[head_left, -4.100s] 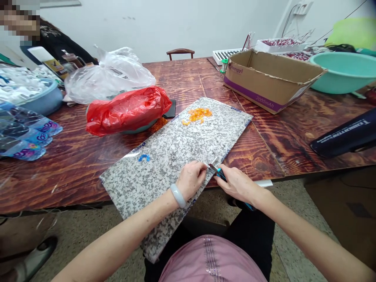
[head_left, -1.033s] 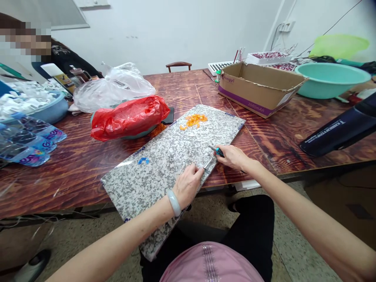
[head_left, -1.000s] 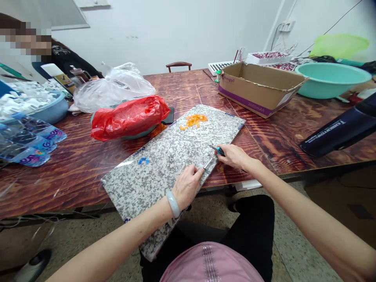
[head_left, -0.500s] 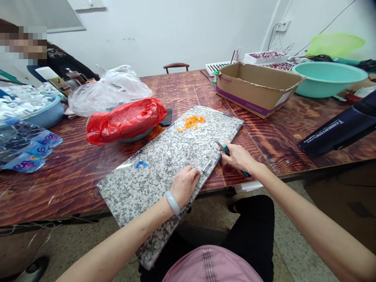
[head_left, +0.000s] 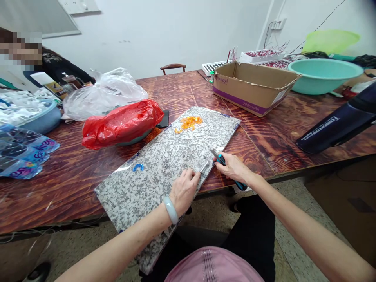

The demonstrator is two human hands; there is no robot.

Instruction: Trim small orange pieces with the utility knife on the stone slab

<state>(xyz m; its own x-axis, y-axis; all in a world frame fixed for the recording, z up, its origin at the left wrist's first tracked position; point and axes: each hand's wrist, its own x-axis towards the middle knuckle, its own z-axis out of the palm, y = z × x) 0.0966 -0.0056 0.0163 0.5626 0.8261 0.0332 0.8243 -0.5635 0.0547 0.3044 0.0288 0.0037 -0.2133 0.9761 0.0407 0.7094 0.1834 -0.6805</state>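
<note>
A speckled grey stone slab (head_left: 152,176) lies slanted over the table's front edge. My left hand (head_left: 185,187), with a pale bangle at the wrist, rests on it, fingers closed on the near end of a small, slim, silvery stick-like piece (head_left: 205,167). My right hand (head_left: 233,169) is wrapped round a blue and black utility knife (head_left: 219,158), its blade out and pointing up-left, close to the far end of that piece. Farther up the slab lie orange pieces (head_left: 189,123) and thin clear strips (head_left: 202,135). Small blue curved pieces (head_left: 138,167) sit on its left side.
Left of the slab are a red plastic bag (head_left: 122,123) over a bowl, a clear bag (head_left: 105,94), plastic bottles (head_left: 26,152) and a blue basin (head_left: 44,119). To the right stand a cardboard box (head_left: 249,94), a turquoise basin (head_left: 324,78) and a dark cylinder (head_left: 337,123). A person is at far left.
My right hand has brought the knife left and down, its blade now nearer the silvery piece. My left hand keeps its place on the slab. The view has shifted slightly.
</note>
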